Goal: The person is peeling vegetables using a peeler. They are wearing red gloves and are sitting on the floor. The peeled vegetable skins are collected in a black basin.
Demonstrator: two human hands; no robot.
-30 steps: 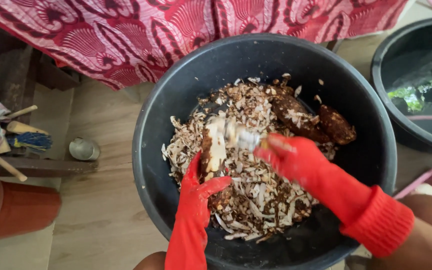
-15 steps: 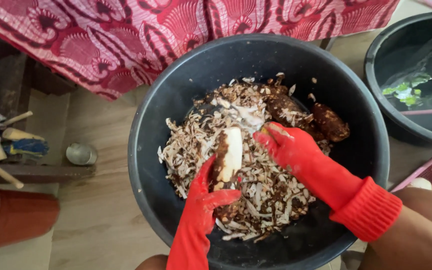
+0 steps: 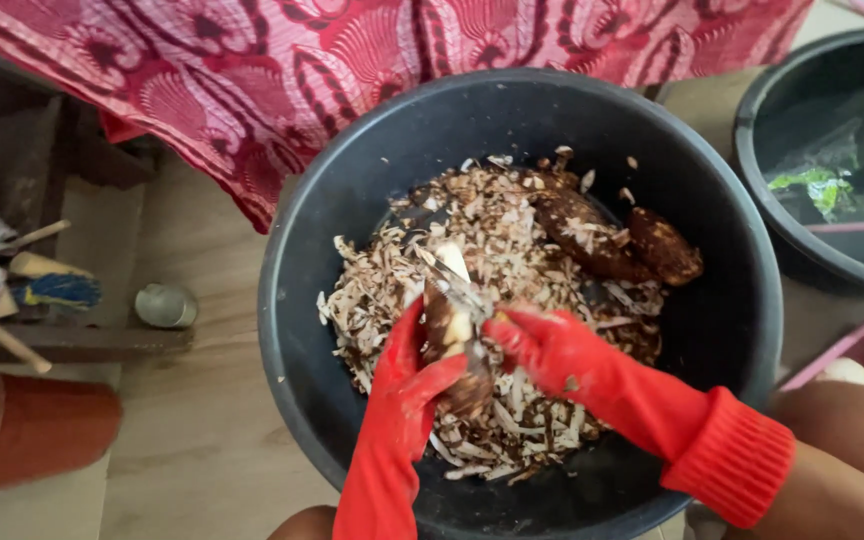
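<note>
The left hand point(image 3: 407, 385) has its grip closed round the lower end of a half-peeled root point(image 3: 449, 330), held over the heap of peelings point(image 3: 432, 250) in the dark basin point(image 3: 302, 300). The root's long axis runs up and away from the person, pale peeled tip farthest. The right hand point(image 3: 552, 355) comes in from the right, its grip closed on what looks like a knife point(image 3: 457, 290) (the blade is hard to make out), laid against the root's upper part, just beyond the left thumb.
</note>
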